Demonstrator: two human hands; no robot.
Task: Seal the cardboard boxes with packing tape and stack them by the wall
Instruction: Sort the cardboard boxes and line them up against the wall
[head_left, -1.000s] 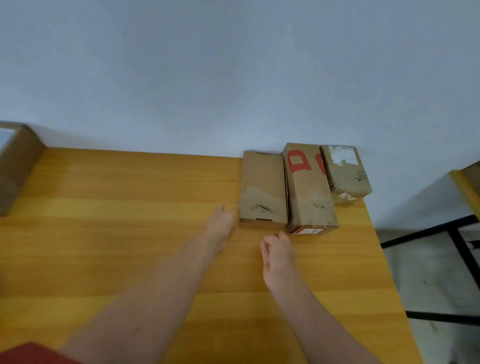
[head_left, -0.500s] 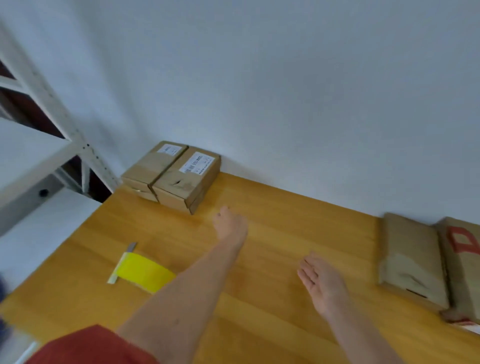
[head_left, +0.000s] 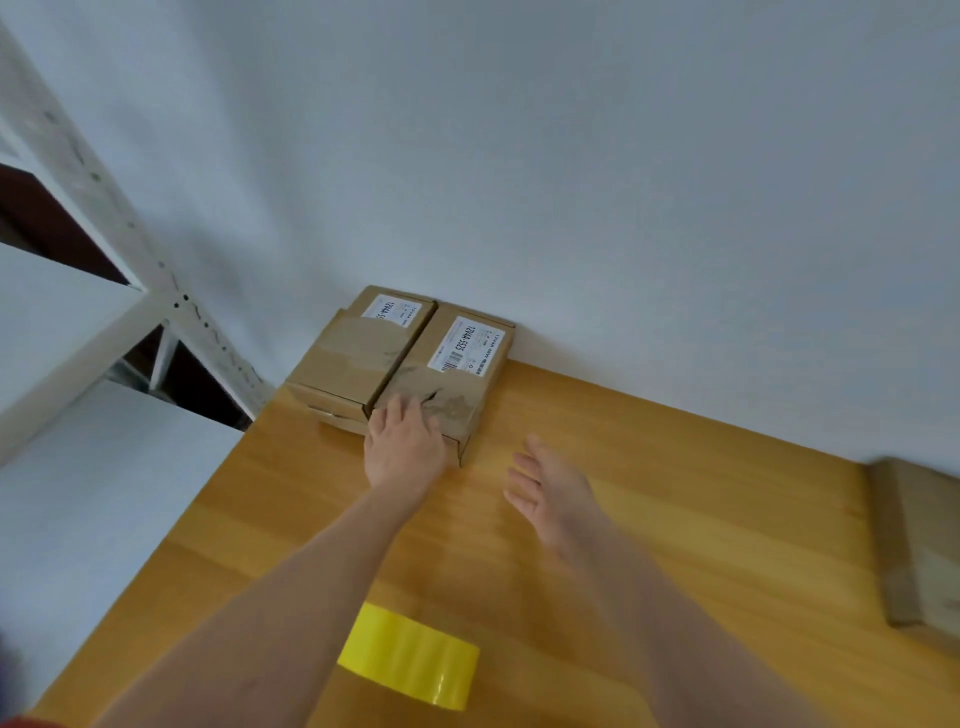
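Lower centre: noted yellow packing tape roll (head_left: 410, 662) lying on the wooden bench (head_left: 701, 493), between the two forearms. Mid-frame, right of centre: right hand (head_left: 550, 493) above the bench, fingers (head_left: 522, 475) spread and straight, holding nothing. Left of it: left hand (head_left: 405, 449) laid on the near end of the right-hand cardboard box (head_left: 457, 379), fingers (head_left: 400, 413) nearly straight on its top, not wrapped round it. Touching on its left: second cardboard box (head_left: 353, 358); both against the wall (head_left: 571, 182), white labels up. Right edge: third box (head_left: 914, 545), blurred. Upper left: white shelving (head_left: 156, 291).
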